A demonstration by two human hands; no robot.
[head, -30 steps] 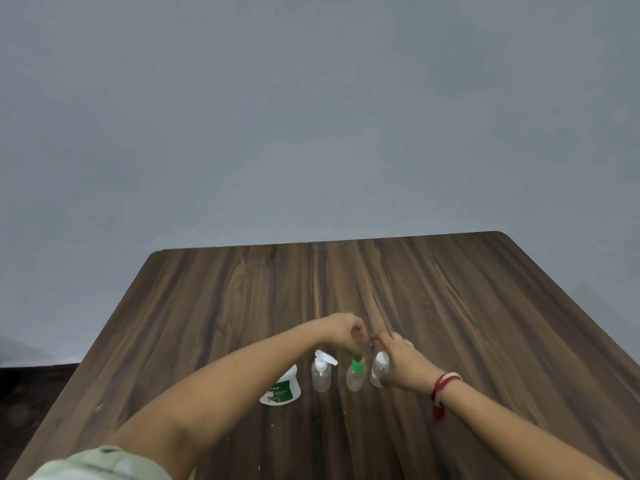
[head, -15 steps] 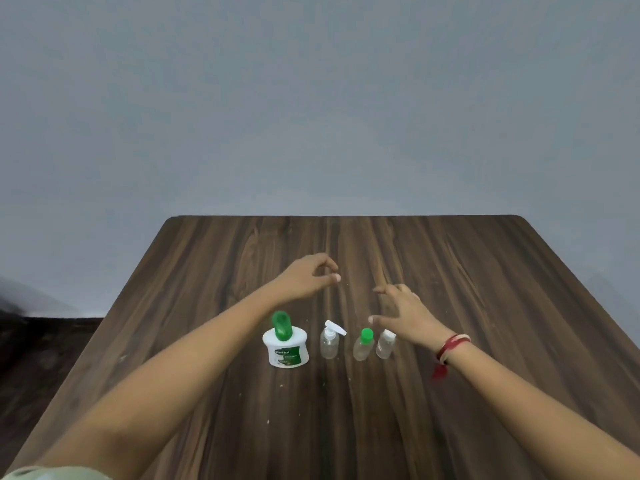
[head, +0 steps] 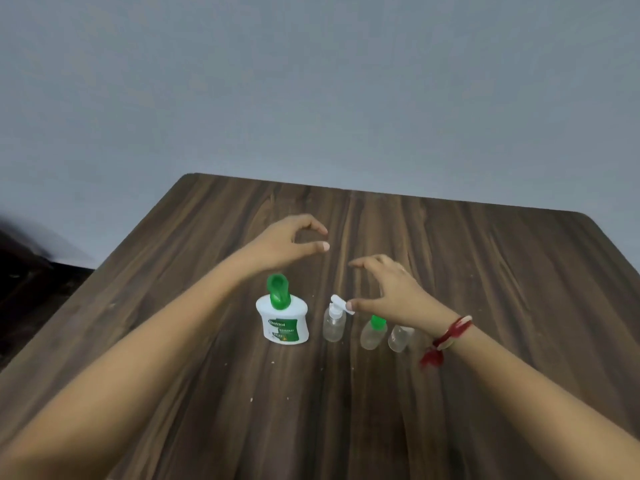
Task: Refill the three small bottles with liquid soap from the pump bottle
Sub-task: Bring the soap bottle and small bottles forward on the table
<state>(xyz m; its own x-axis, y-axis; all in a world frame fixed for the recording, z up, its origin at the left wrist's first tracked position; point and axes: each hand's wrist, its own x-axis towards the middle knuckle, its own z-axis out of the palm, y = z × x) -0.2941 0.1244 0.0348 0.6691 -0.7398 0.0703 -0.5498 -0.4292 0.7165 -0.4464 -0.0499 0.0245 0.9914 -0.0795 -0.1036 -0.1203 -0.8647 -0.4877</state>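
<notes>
My left hand hovers above the table, beyond the row of bottles and toward the far edge. Its forefinger and thumb curve toward each other in a loose C with a gap between the tips, and it holds nothing. My right hand hangs over the right part of the row with its fingers spread and lightly bent, also holding nothing. Its thumb reaches left, and the tip lines up with the nozzle of the white-pump small bottle; I cannot tell whether it touches. A red thread band is tied round my right wrist.

All four bottles stand upright in one line running left to right across the middle of the table, well away from its left and right edges. The pump bottle, white with a green label and green pump head, is at the left end. Just to its right stands the white-pump small bottle, then the green-capped small bottle, then the third small bottle, whose top is hidden behind my right wrist. The three small ones are clear, each standing apart from the next.
</notes>
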